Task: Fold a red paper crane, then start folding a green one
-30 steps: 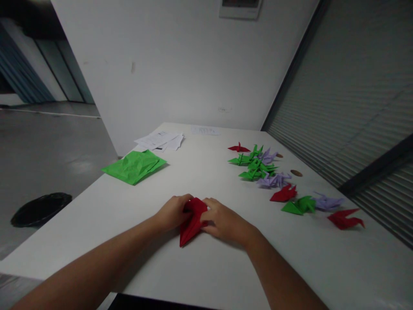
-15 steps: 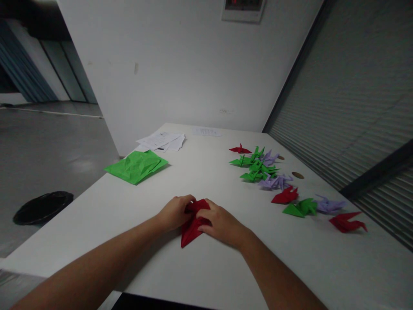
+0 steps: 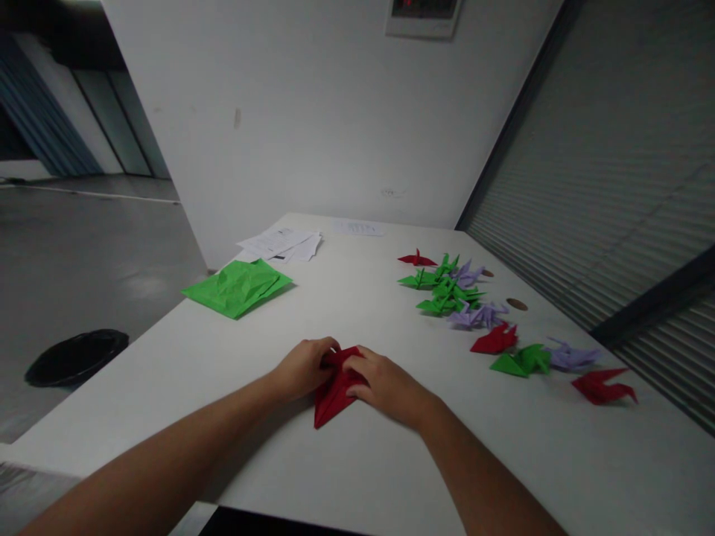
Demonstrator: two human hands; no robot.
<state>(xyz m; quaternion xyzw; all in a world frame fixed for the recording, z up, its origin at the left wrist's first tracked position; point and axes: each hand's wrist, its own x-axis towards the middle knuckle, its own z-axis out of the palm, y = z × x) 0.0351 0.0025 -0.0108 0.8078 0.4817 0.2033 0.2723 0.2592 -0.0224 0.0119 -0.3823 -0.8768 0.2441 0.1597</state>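
Observation:
A partly folded sheet of red origami paper [image 3: 334, 398] lies on the white table [image 3: 268, 461] close in front of me, one pointed corner toward me. My left hand [image 3: 304, 367] grips its left edge with curled fingers, the fingertips partly hidden. On the opposite side my right hand [image 3: 384, 385] presses and pinches the paper, thumb below and fingers above. To the right sit folded paper cranes: a red crane [image 3: 603, 386], a green crane [image 3: 523, 360], a purple crane [image 3: 573, 354] and several more behind them.
Crumpled green paper sheets [image 3: 234, 289] lie at the table's left edge, with printed white papers [image 3: 279, 243] behind. A black-lined bin [image 3: 78, 359] stands on the floor at left. Window blinds [image 3: 614, 149] border the right side, and a wall [image 3: 313, 112] closes the far end.
My right hand has shifted very slightly to the right along the red paper, its thumb a little off the fold. My left hand stays in place.

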